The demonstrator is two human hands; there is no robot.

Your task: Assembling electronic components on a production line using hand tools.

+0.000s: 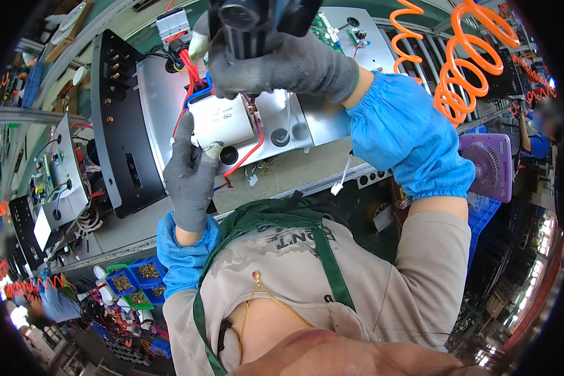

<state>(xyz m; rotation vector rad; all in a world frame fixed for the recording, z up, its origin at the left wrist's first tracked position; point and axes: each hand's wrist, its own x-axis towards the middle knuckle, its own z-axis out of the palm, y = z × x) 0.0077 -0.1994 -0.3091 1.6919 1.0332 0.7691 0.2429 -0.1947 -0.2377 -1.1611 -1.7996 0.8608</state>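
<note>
My right hand (288, 70), in a grey glove with pale fingertips, is closed around a black power driver (247, 28). The driver's working end is hidden behind the hand. Below it lies a white box-shaped part (220, 122) on a silver metal chassis (160, 103). The gloved left hand (191, 175) grips this part at its near left corner, forefinger along its left side and thumb at the near edge. Red wires (193, 69) and a blue wire (200, 95) run beside the part. A thicker red cable (252, 152) bends around its right side.
A black panel (122, 125) with brass terminals stands at the chassis's left. Coiled orange hoses (460, 69) hang at the right, above a purple fan (484, 166). Blue bins (147, 271) of small brass-coloured parts are at lower left. A white connector (337, 188) dangles over the bench edge.
</note>
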